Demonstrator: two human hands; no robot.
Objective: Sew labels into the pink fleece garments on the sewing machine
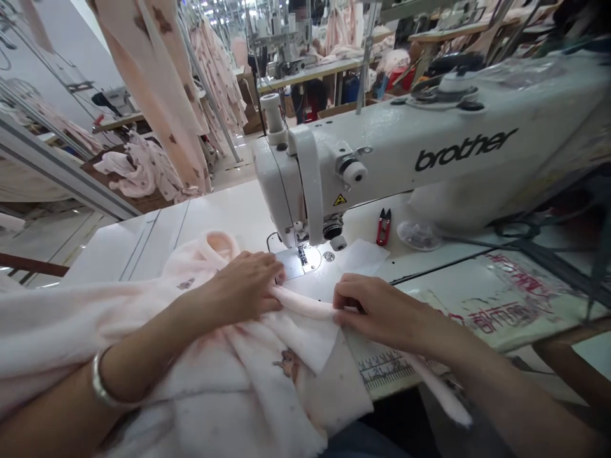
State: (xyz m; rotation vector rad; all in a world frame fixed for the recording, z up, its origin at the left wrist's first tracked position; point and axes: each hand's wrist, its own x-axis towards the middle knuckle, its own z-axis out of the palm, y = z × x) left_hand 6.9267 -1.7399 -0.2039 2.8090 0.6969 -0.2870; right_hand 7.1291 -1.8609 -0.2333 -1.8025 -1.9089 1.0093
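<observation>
A pale pink fleece garment (200,375) printed with small brown animals lies across the white sewing table (143,235) and over its front edge. My left hand (245,283) rests on the fleece just left of the needle plate (298,261), fingers curled over a folded edge. My right hand (377,308) pinches the same rolled edge (305,305) a little to the right. The white Brother sewing machine (429,159) stands right behind both hands, its presser foot (302,254) just beyond my left fingertips.
Red thread snips (383,227) and a clear dish (420,235) lie on the table under the machine arm. A printed ruler strip (382,366) runs along the front edge. Pink garments (162,95) hang at the back left, and another person sits at a far machine (300,44).
</observation>
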